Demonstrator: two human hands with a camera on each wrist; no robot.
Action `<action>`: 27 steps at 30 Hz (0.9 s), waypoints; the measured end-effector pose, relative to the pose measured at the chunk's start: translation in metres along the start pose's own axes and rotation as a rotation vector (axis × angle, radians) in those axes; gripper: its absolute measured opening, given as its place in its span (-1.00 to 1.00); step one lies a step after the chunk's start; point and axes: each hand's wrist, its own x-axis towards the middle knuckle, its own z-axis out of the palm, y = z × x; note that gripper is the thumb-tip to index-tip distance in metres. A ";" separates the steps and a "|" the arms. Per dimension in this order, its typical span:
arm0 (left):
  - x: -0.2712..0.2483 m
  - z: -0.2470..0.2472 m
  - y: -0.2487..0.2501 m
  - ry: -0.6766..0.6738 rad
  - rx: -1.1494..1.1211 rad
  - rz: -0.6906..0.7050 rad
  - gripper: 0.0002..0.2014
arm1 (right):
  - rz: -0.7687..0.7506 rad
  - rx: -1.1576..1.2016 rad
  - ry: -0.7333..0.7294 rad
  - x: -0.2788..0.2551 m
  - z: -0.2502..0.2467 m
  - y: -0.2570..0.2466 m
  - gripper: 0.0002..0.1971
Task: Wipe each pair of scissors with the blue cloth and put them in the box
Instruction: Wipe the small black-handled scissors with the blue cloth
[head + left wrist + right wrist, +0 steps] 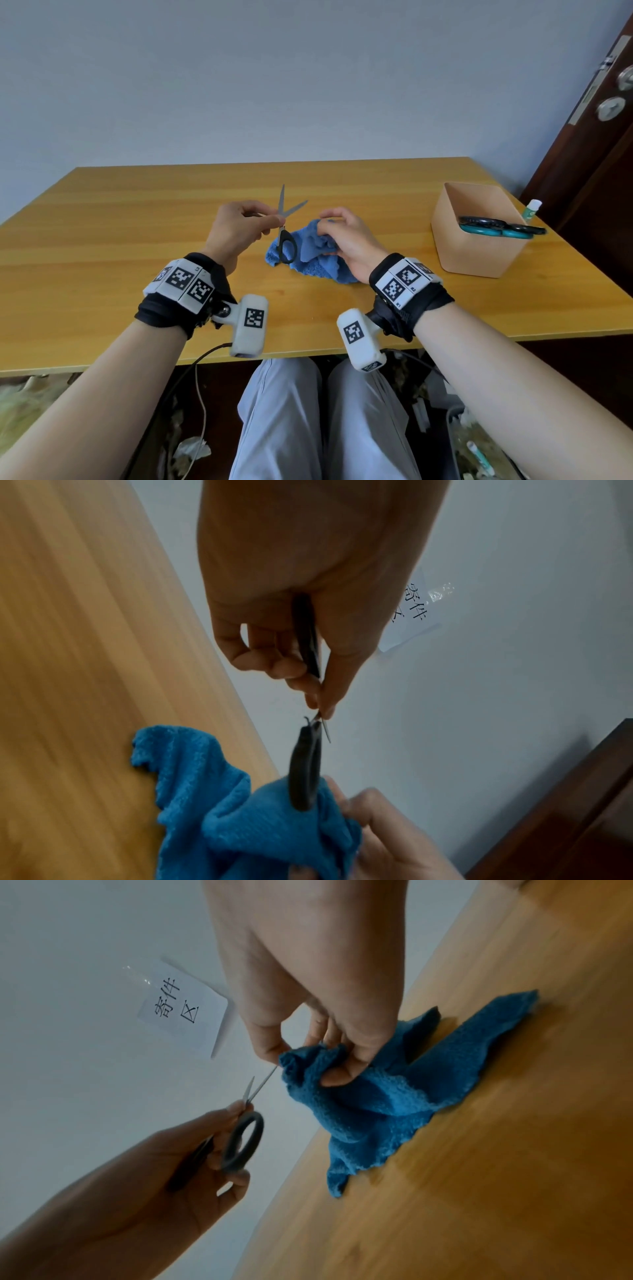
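**Q:** What is biggest in front of you, and where do your hands sit on it?

**A:** A wooden table (137, 240). Both my hands hover above its middle, near each other. To the right of my right hand (346, 243), well apart, stands an open box (445, 240) — inside it lie teal-handled scissors (493, 230), with dark handles beside them.

**Q:** And the cloth?

**A:** The blue cloth (318, 263) lies crumpled just under my right hand, whose fingers and thumb pinch up a bunch of it. The rest trails on the table.

**Q:** Where are the scissors you're cleaning?

**A:** My left hand (236, 233) pinches the black-handled scissors (286, 236) near the pivot, fingers curled round one handle. The long axis runs away from me — handles toward my body, blades spread in a V pointing at the far wall. One blade leans right, toward the bunched cloth; the right wrist view suggests its tip meets the cloth, but I cannot tell for sure.

**Q:** So which hand is nearer that blade?

**A:** I judge the right, holding the cloth, which would close over the blade.
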 end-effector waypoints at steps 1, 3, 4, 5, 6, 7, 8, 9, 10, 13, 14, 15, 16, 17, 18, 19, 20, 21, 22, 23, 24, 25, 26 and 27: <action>0.001 -0.002 0.000 -0.005 0.013 0.005 -0.85 | -0.003 -0.010 0.029 0.002 -0.003 -0.001 -0.73; 0.000 -0.004 0.000 -0.022 0.038 0.021 -0.84 | -0.006 -0.028 0.088 0.005 -0.008 -0.001 -0.80; 0.000 -0.004 0.000 -0.025 0.045 0.028 -0.85 | -0.012 -0.030 0.115 0.005 -0.010 -0.002 -0.85; 0.000 -0.004 0.000 -0.023 0.049 0.032 -0.85 | -0.028 -0.039 0.139 0.006 -0.012 -0.002 -0.89; 0.000 -0.003 -0.001 -0.021 0.051 0.035 -0.86 | -0.049 -0.056 0.155 0.006 -0.014 -0.003 -0.87; 0.000 -0.003 -0.001 -0.021 0.054 0.037 -0.86 | -0.069 -0.085 0.162 0.006 -0.015 -0.003 -0.83; 0.000 -0.003 -0.001 -0.024 0.058 0.038 -0.88 | -0.078 -0.114 0.158 0.006 -0.016 -0.002 -0.80; 0.000 -0.003 -0.001 -0.027 0.063 0.039 -0.89 | -0.068 -0.151 0.136 0.006 -0.017 -0.002 -0.79; 0.000 -0.002 -0.001 -0.032 0.070 0.039 -0.91 | -0.036 -0.193 0.106 0.006 -0.017 0.000 -0.80; -0.001 -0.001 -0.002 -0.043 0.086 0.042 -0.92 | 0.135 -0.309 0.041 0.007 -0.017 0.006 -0.86; -0.001 0.000 -0.002 -0.045 0.089 0.041 -0.91 | 0.170 -0.331 0.047 0.008 -0.017 0.008 -0.85; -0.001 0.001 -0.003 -0.047 0.092 0.042 -0.91 | 0.189 -0.348 0.062 0.009 -0.016 0.011 -0.79; -0.001 0.002 -0.003 -0.049 0.096 0.042 -0.91 | 0.201 -0.357 0.082 0.011 -0.016 0.013 -0.67; -0.002 0.003 -0.003 -0.051 0.099 0.045 -0.91 | 0.214 -0.357 0.109 0.012 -0.015 0.014 -0.56; -0.002 0.003 -0.002 -0.055 0.103 0.049 -0.90 | 0.219 -0.344 0.144 0.015 -0.016 0.016 -0.53; -0.003 0.004 -0.002 -0.061 0.109 0.053 -0.90 | 0.216 -0.321 0.183 0.016 -0.017 0.016 -0.60; -0.003 0.004 -0.001 -0.068 0.114 0.055 -0.90 | 0.213 -0.287 0.214 0.018 -0.019 0.017 -0.72; -0.003 0.004 -0.001 -0.075 0.116 0.056 -0.91 | 0.224 -0.236 0.235 0.017 -0.020 0.015 -0.78; -0.004 0.004 0.000 -0.079 0.114 0.056 -0.90 | 0.247 -0.173 0.250 0.017 -0.022 0.014 -0.78; -0.003 0.004 0.000 -0.080 0.109 0.055 -0.90 | 0.274 -0.101 0.252 0.017 -0.024 0.013 -0.74; -0.003 0.003 0.001 -0.079 0.103 0.055 -0.89 | 0.288 -0.024 0.242 0.017 -0.025 0.013 -0.71; -0.003 0.003 0.001 -0.077 0.098 0.055 -0.88 | 0.291 0.055 0.224 0.018 -0.026 0.012 -0.71; -0.004 0.003 0.001 -0.076 0.095 0.053 -0.88 | 0.277 0.129 0.214 0.018 -0.027 0.011 -0.75; -0.004 0.002 0.002 -0.077 0.096 0.049 -0.88 | 0.248 0.186 0.208 0.017 -0.027 0.009 -0.81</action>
